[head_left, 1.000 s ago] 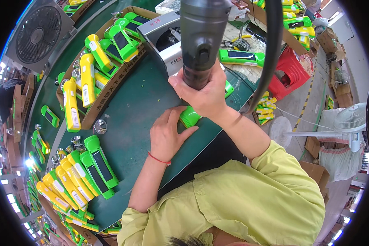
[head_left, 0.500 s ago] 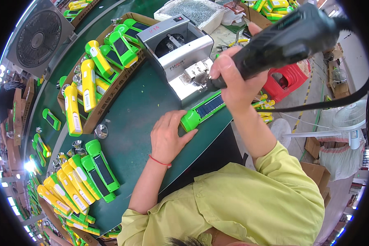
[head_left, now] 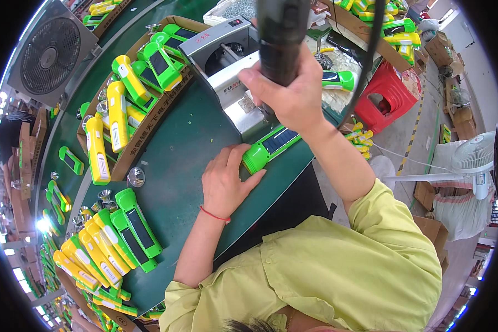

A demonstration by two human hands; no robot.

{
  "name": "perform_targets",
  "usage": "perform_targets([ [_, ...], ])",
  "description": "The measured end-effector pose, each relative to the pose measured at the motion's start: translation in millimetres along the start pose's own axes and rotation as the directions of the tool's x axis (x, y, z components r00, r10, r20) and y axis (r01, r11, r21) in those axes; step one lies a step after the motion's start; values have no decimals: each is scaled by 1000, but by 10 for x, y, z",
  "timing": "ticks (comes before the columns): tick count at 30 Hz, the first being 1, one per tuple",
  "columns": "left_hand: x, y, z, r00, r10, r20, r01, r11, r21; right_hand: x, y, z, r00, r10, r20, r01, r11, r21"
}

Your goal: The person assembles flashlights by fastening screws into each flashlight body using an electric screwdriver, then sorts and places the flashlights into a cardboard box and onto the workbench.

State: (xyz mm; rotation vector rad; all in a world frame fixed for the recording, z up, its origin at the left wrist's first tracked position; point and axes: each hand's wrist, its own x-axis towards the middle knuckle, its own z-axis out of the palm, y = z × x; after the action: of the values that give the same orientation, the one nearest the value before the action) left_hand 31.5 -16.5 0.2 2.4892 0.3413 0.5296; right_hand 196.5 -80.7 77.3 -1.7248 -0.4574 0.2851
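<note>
A green solar flashlight (head_left: 276, 143) lies on the green table with its dark panel facing up. My left hand (head_left: 225, 178) is closed round its near end, thumb on one side and fingers on the other. My right hand (head_left: 293, 99) grips a black electric screwdriver (head_left: 283, 41), held nearly upright above the front of a silver screw feeder (head_left: 239, 83). The screwdriver's tip is near the feeder's outlet and the far end of the flashlight; my hand partly hides it, so I cannot tell whether it touches either.
On the left, a cardboard box (head_left: 144, 138) holds several yellow-green flashlights. A row of flashlights (head_left: 108, 238) lies nearer me, beside a loose reflector cup (head_left: 136, 177). Beyond the feeder is a white tray of screws (head_left: 235, 10). Another flashlight (head_left: 337, 81) and a red stool (head_left: 384, 99) are to the right.
My right hand has moved left, and the screwdriver has swung from leaning far right to nearly upright. Its cord has shifted left too. My left hand and the flashlight have barely moved.
</note>
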Motion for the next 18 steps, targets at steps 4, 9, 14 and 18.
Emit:
perform_targets([
  [4,37,-57,26,999,42,-34,-42,999,-11,-248,84,-39,1000,18,9,-18,1000,-22],
  [9,5,-62,28,1000,4,-21,-5,999,-39,-537,214,-30,999,45,10,-44,998,-41],
  [14,12,-53,29,1000,9,-22,-9,999,-35,-550,277,-68,998,50,25,-48,997,-52],
  [18,-1,-42,24,1000,-4,-29,2,999,-38,-550,311,-43,998,56,28,-54,997,-57],
])
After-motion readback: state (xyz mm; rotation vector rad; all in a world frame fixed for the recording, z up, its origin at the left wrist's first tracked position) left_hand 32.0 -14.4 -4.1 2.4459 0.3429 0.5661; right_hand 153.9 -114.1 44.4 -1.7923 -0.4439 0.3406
